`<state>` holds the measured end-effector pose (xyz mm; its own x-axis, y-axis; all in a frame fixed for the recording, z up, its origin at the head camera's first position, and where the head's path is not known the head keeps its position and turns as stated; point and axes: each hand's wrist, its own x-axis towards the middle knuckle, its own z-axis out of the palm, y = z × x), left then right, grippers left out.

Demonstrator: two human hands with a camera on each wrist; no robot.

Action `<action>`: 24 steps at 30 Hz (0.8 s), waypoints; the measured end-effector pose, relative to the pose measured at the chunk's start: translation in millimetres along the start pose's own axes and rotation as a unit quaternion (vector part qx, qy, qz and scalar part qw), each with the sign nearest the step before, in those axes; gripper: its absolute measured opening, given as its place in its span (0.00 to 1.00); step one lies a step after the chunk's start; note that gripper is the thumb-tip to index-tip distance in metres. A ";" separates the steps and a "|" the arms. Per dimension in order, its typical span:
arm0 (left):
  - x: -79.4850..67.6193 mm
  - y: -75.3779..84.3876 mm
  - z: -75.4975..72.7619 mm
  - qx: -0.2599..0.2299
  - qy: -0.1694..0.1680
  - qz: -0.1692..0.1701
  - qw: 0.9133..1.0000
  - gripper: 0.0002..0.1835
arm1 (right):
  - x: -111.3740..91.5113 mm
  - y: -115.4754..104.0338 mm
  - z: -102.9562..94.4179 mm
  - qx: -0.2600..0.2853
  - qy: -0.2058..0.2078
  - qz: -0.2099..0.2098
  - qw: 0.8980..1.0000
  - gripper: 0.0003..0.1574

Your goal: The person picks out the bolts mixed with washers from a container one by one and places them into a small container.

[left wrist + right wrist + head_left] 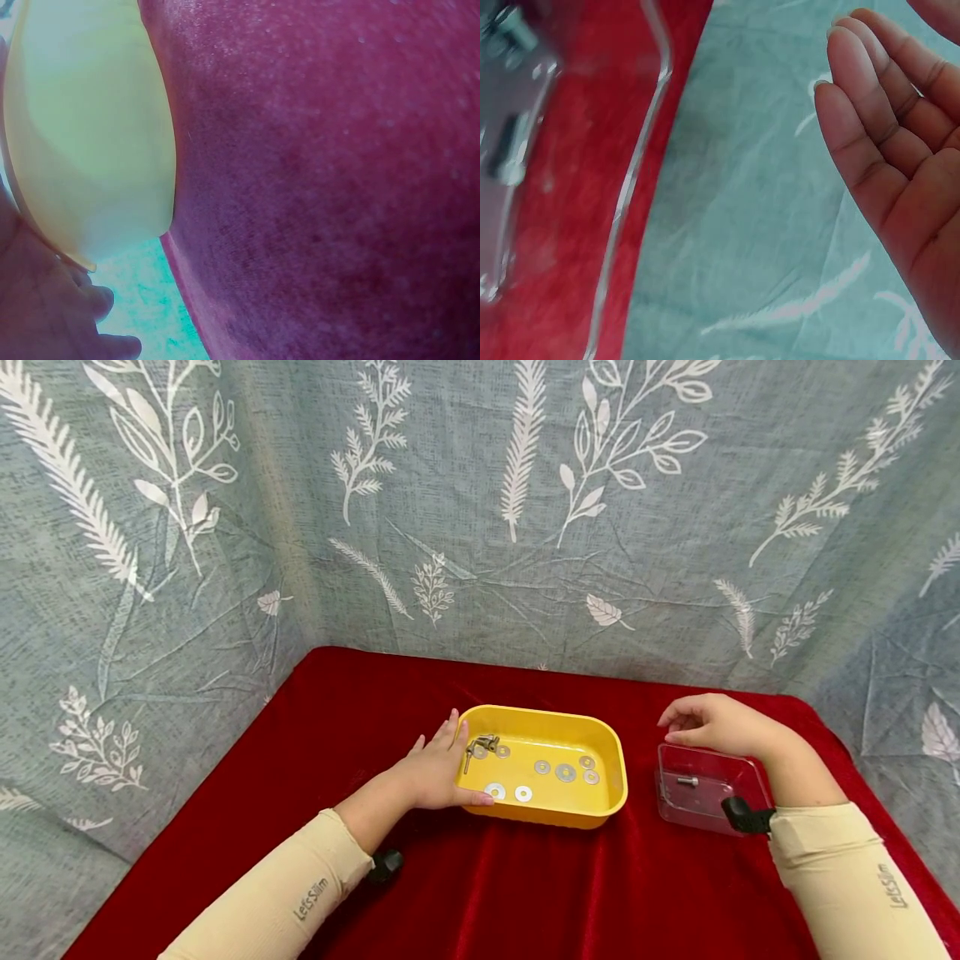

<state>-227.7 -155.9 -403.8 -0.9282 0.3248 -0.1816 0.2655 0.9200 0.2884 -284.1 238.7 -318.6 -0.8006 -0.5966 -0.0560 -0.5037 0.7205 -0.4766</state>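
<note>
A yellow plastic tray [551, 814] holds several flat metal washers [566, 772] and a small cluster of screws [487, 742] near its left end. My left hand [433, 770] rests against the tray's left end with fingers straight, its thumb lying over the front rim. In the left wrist view, the fingers [97, 304] reach past the tray's edge. Above the back rim of a clear plastic box [705, 822], my right hand [720, 724] hovers with fingers loosely bent and nothing visible in them. Inside that box lies a metal screw [687, 781].
Red cloth [540, 893] covers the table. Grey-green curtains [465, 510] with white leaf prints stand behind and at both sides. The clear box sits to the right of the tray, with a strip of red cloth between them.
</note>
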 end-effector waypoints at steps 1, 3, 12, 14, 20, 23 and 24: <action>0.0 0.0 0.1 -0.001 0.000 0.000 1.000 0.69 | 3.3 -2.5 -0.4 0.000 0.000 -0.006 1.000 0.10; 0.0 -0.1 0.3 -0.001 0.000 0.001 1.000 0.69 | 9.8 -7.9 -1.3 -0.002 -0.001 -0.016 1.000 0.10; 1.1 0.0 0.7 -0.003 0.004 0.003 1.000 0.68 | 37.8 -31.4 1.5 0.000 -0.001 -0.045 0.999 0.07; 1.6 0.4 0.6 -0.001 0.002 0.002 1.000 0.68 | 43.0 -35.2 3.3 0.004 -0.003 -0.044 0.999 0.07; 3.3 1.2 0.2 0.007 0.001 0.000 1.000 0.68 | 58.1 -43.9 9.4 0.008 -0.009 -0.046 0.999 0.08; 3.6 1.3 -0.1 0.005 0.002 -0.001 1.000 0.69 | 65.4 -48.7 12.4 0.011 -0.010 -0.051 0.999 0.08; 3.8 1.3 0.0 0.005 0.002 -0.001 1.000 0.69 | 67.7 -50.3 13.6 0.013 -0.011 -0.052 0.999 0.08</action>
<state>-230.8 -153.5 -404.1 -0.9297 0.3223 -0.1785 0.2662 0.9226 0.2792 -308.6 157.2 -310.3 -0.7372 -0.6752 -0.0242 -0.5746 0.6453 -0.5034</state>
